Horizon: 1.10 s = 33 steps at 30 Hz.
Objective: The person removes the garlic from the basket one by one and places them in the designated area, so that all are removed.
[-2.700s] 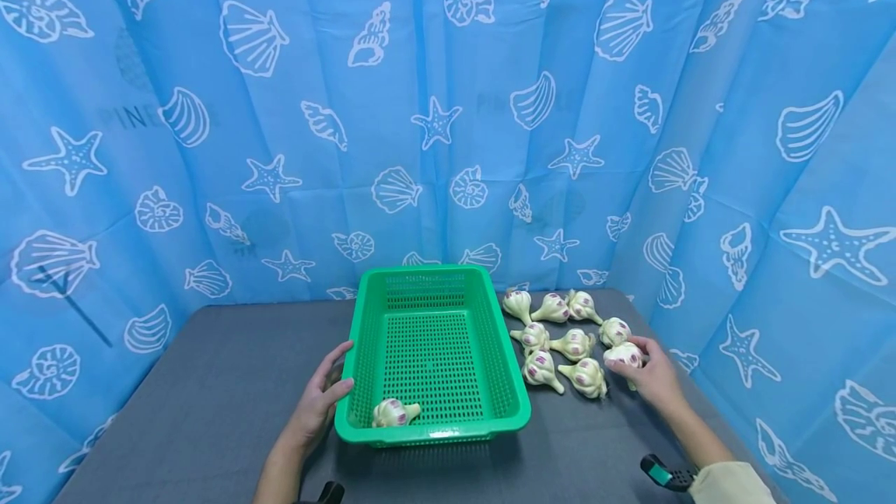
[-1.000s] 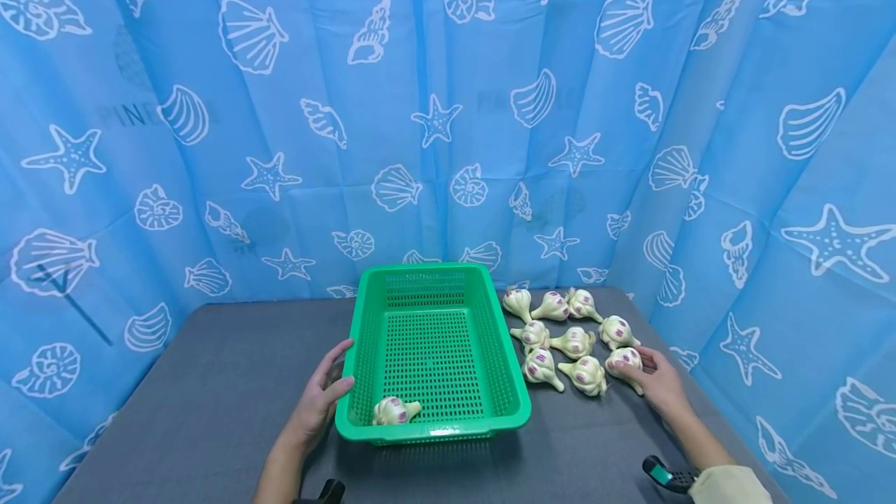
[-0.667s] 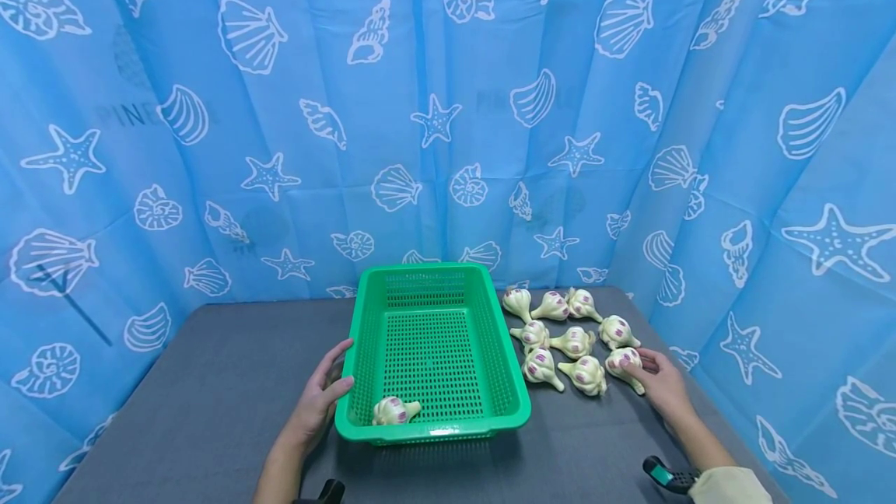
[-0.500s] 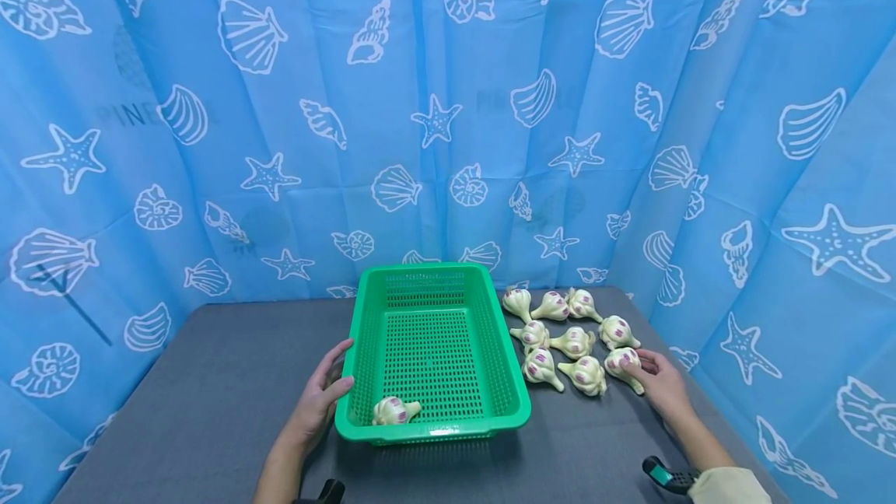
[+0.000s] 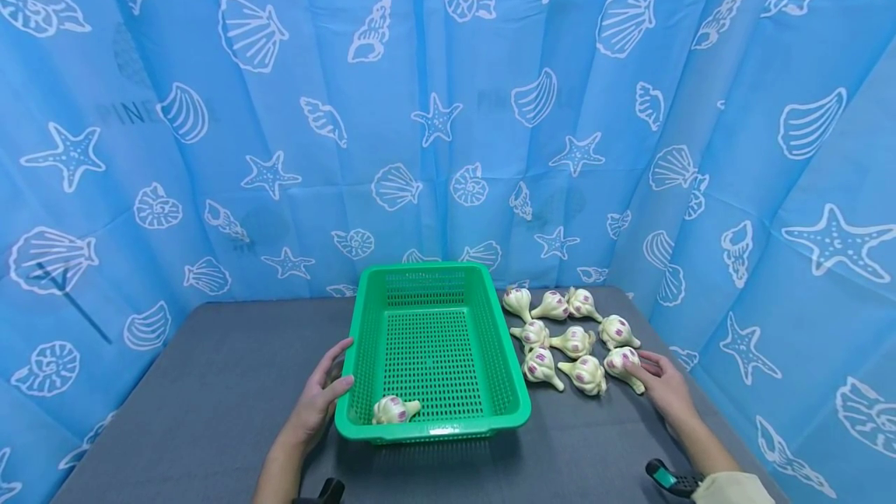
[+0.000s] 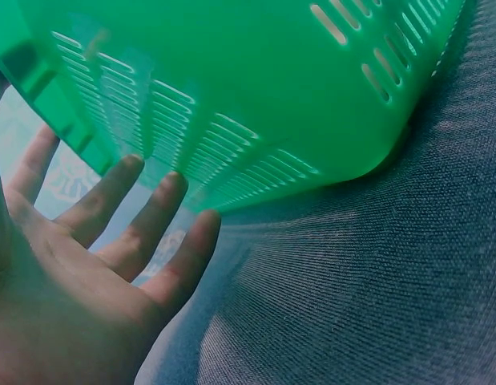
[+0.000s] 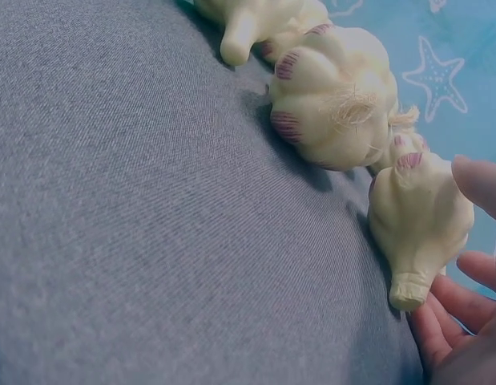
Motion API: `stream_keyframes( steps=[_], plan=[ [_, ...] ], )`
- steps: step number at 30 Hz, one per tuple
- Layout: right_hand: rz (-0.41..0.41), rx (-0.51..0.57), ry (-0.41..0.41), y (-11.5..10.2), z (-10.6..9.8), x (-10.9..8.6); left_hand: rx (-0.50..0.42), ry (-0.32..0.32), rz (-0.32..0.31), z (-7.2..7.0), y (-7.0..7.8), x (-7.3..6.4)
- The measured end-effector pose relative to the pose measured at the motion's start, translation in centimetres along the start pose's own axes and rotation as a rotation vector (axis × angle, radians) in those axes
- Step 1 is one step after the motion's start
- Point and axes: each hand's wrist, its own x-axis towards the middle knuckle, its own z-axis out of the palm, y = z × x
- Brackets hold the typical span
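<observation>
A green perforated basket (image 5: 430,433) stands on the table, a garlic bulb (image 5: 393,411) lying in its near left corner. My left hand (image 5: 313,403) is at the basket's left side; in the left wrist view its extended fingers (image 6: 151,212) reach toward the slotted wall. On the right my right hand (image 5: 665,387) is around the nearest right garlic bulb (image 5: 621,367), which rests on the cloth. The right wrist view has the thumb (image 7: 478,183) at one side of that bulb and the loosely bent fingers (image 7: 456,313) at the other, without a clear grip.
Several more garlic bulbs (image 5: 573,342) lie in loose rows right of the basket. Dark grey cloth (image 5: 231,403) covers the table. A blue shell-patterned curtain (image 5: 434,138) hangs behind and along both sides.
My right hand held the right garlic bulb a little higher, then lowered it to the cloth, stem toward me; its fingers have since loosened slightly. The left hand and basket have stayed put.
</observation>
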Motion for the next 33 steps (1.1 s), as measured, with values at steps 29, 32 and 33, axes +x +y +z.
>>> stream_keyframes(
  steps=[29, 32, 33],
  plan=[
    [0.033, 0.135, 0.184, -0.1, -0.9, -1.7, -0.037, -0.055, 0.058, -0.1, 0.0, -0.2],
    [0.005, 0.150, 0.241, -0.6, -0.9, -1.6, -0.030, -0.053, 0.059, -0.1, 0.1, -0.2],
    [-0.004, 0.150, 0.254, -0.8, -0.9, -1.6, -0.027, -0.051, 0.056, -0.1, 0.2, -0.1]
  ],
)
